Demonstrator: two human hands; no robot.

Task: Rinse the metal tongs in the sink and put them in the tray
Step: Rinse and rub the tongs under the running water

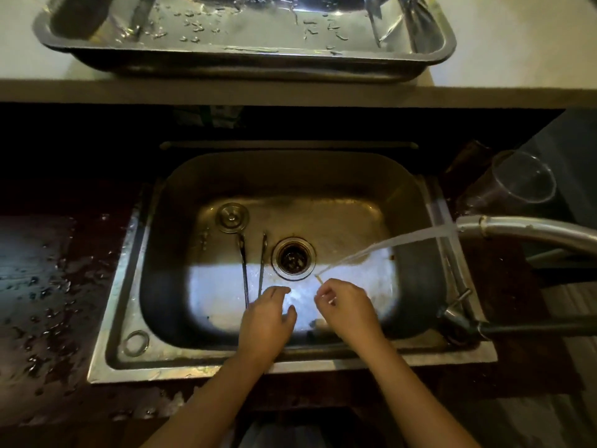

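Observation:
The metal tongs lie on the floor of the steel sink, left of the drain, with their tips pointing away from me. My left hand covers their near end, palm down and thumb spread. The grip itself is hidden under my fingers. My right hand is to the right, its fingers curled together under the water stream, with nothing visible in it. The steel tray sits on the pale upper ledge, wet, with utensils at its left and right ends.
The tap spout reaches in from the right and runs water. A drain plug lies at the sink's back left, beside the open drain. A clear plastic cup stands right of the sink. The dark counter on the left is wet.

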